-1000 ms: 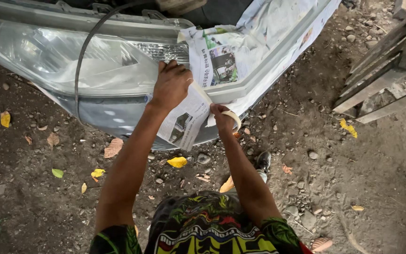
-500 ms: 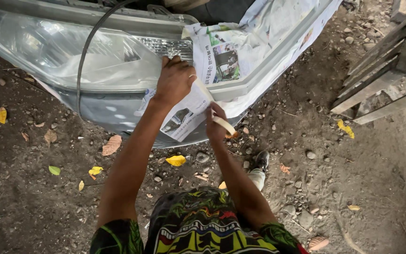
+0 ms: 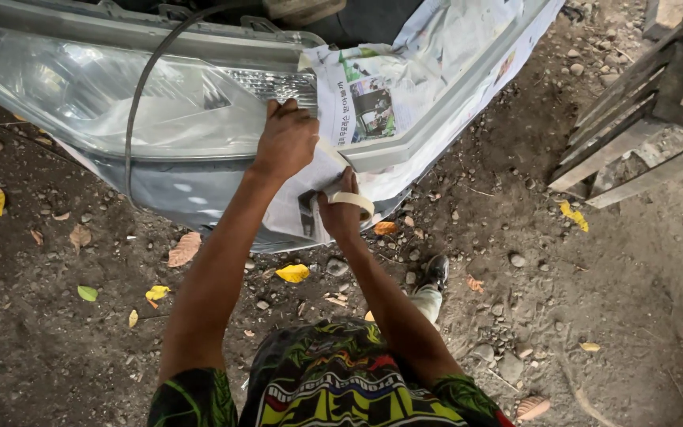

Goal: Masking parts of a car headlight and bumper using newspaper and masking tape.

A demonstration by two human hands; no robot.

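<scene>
My left hand (image 3: 284, 142) presses flat on a sheet of newspaper (image 3: 373, 103) that covers part of a car's front end, right beside the clear headlight (image 3: 112, 95). A strip of cream masking tape runs from under that hand down to the roll (image 3: 353, 202), which my right hand (image 3: 339, 215) grips just below. The newspaper wraps over the grey bumper (image 3: 183, 190) edge and hangs under it.
A black cable (image 3: 140, 103) loops across the headlight. The ground is dirt with stones and fallen yellow leaves (image 3: 292, 273). A wooden pallet (image 3: 642, 119) leans at the right. My shoe (image 3: 435, 273) rests on the dirt below the bumper.
My right hand with the tape roll has moved left and closer to the left hand, shortening the stretched strip. The left hand stays pressed on the paper.
</scene>
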